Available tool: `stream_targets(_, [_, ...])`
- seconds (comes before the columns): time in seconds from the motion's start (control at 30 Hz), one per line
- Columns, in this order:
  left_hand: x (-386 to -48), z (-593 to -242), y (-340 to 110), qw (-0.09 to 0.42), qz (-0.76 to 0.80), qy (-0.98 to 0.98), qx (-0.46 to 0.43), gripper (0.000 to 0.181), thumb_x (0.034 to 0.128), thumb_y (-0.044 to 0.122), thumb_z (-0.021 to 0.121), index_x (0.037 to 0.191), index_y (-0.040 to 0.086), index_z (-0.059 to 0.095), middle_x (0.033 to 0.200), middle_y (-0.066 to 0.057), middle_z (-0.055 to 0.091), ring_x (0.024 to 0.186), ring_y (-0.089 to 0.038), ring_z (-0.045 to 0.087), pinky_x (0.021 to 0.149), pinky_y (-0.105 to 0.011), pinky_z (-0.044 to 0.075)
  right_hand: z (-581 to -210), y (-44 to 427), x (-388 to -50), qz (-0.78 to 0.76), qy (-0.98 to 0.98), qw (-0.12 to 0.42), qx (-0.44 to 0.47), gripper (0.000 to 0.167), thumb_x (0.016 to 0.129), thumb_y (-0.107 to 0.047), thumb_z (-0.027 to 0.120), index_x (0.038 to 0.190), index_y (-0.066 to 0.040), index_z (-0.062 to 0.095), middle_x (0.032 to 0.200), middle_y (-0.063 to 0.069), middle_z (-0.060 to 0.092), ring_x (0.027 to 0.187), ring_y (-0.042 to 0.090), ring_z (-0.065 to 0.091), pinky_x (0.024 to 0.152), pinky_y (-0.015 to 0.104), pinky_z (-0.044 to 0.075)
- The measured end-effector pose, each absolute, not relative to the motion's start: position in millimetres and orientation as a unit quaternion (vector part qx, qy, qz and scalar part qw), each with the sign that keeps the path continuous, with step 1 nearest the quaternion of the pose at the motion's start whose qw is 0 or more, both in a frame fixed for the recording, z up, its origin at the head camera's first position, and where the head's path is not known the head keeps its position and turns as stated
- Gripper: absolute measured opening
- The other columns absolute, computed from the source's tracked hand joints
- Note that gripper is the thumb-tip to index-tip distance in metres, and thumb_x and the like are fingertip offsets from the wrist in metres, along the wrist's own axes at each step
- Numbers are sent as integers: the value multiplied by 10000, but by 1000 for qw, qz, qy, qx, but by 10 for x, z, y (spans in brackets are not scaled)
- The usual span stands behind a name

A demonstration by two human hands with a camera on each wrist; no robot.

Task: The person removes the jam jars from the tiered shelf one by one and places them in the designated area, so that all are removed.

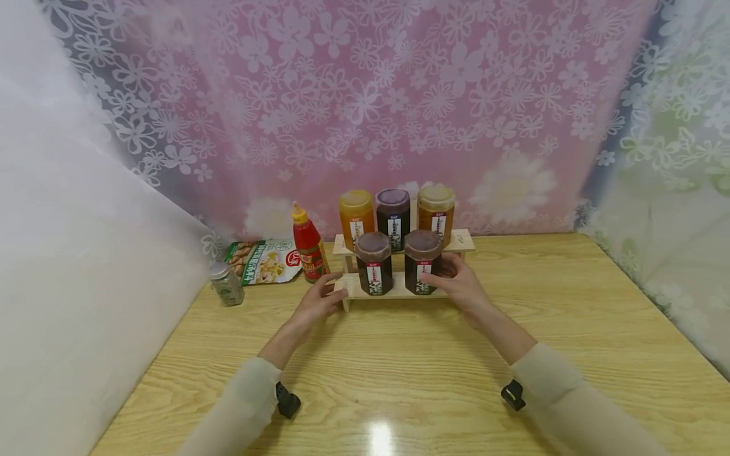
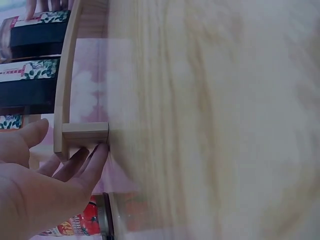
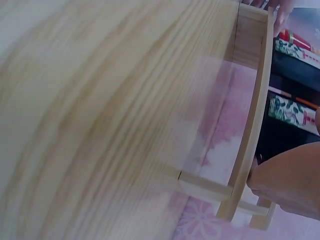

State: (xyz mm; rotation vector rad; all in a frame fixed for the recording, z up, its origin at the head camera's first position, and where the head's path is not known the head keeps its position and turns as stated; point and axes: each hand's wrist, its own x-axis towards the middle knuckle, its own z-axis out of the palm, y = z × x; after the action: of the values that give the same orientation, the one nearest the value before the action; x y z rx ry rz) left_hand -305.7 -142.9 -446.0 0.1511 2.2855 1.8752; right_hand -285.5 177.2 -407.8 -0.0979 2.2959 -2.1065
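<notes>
A two-tier wooden rack (image 1: 402, 293) holds several hexagonal jars. On its lower step stand two dark jam jars with brownish lids: the left jam jar (image 1: 374, 265) and the right jam jar (image 1: 421, 252). My right hand (image 1: 464, 285) grips the right jam jar from its right side, thumb across the front label; its other fingers are partly hidden. My left hand (image 1: 316, 303) holds the rack's left end. In the left wrist view, its thumb reaches above the step board (image 2: 67, 85) while the fingers lie against the end leg (image 2: 86, 131).
Along the upper tier stand an orange-yellow jar (image 1: 356, 212), a purple-lidded jar (image 1: 393, 209) and an amber jar (image 1: 436, 209). Left of the rack are a red sauce bottle (image 1: 310, 247), a seasoning packet (image 1: 268, 261) and a small glass shaker (image 1: 227, 285). A flowered curtain (image 1: 365, 101) hangs behind.
</notes>
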Motion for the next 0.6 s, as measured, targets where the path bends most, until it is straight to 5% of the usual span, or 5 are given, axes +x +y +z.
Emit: stream_targets(0.6, [-3080, -4442, -1359, 70, 613, 786, 46, 657, 976, 185, 758, 1558, 191, 454, 1574, -213, 437, 1432, -419, 435, 1089, -539, 451, -4156, 1518, -2890, -603, 797, -41, -6, 909, 900, -268, 842, 1583, -59, 280, 1511, 203, 469, 1377, 366, 479, 1119, 519, 422])
